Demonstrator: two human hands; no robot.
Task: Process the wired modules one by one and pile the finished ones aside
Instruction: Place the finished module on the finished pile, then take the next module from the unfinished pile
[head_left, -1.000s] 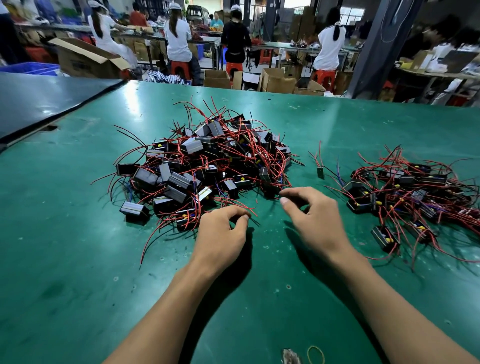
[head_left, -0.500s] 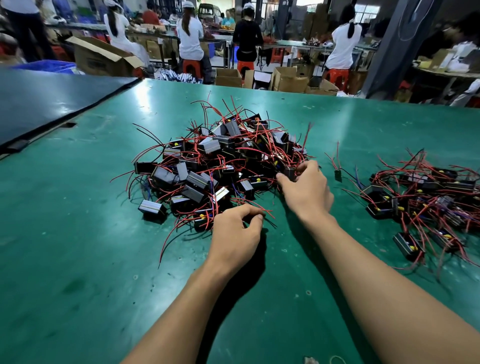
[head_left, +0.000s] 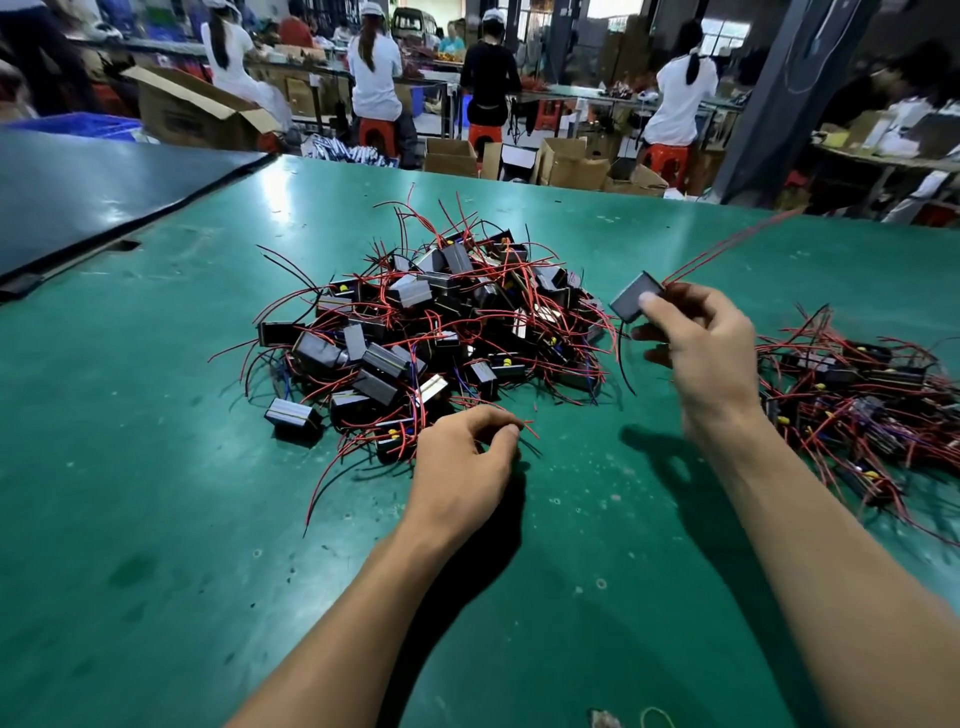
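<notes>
A big heap of black box-shaped modules with red and black wires (head_left: 441, 332) lies in the middle of the green table (head_left: 156, 519). My right hand (head_left: 701, 343) is raised just right of the heap and pinches one grey-black module (head_left: 635, 303), whose red wires trail up to the right. My left hand (head_left: 467, 467) rests on the table at the heap's near edge, fingers curled, thumb and forefinger close together; whether it pinches a wire is unclear. A second, flatter pile of modules (head_left: 862, 395) lies at the far right.
A dark panel (head_left: 104, 192) borders the table at the left. A rubber band (head_left: 657, 717) and a small scrap (head_left: 605, 719) lie at the near edge. Beyond the table's far edge stand cardboard boxes (head_left: 566, 166) and people working at benches.
My right hand reached into the right side of the heap, took one module and lifted it clear toward the right. My left hand stayed at the heap's near edge.
</notes>
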